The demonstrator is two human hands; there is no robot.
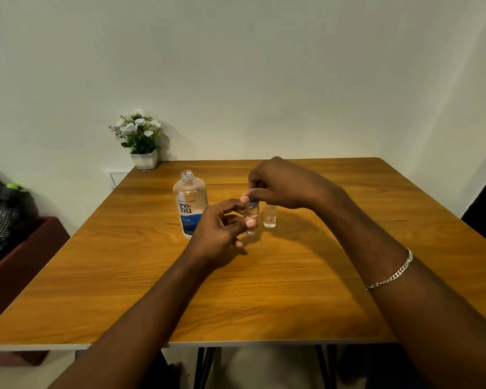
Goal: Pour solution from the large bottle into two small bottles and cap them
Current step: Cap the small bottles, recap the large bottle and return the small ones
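Note:
The large clear bottle (190, 204) with a blue and white label stands upright and uncapped on the wooden table (292, 290). Just right of it my left hand (220, 230) grips a small clear bottle (250, 217) that stands on the table. My right hand (278, 185) is above that bottle and pinches a blue cap (252, 203) at its mouth. A second small clear bottle (270, 217) with an orange mark stands upright a little to the right, apart from both hands; I cannot tell whether it has a cap.
A white pot of white flowers (143, 147) stands at the table's far left corner against the wall. A dark red box (20, 262) with black and white cloth lies left of the table. Black table legs (205, 366) show under the near edge.

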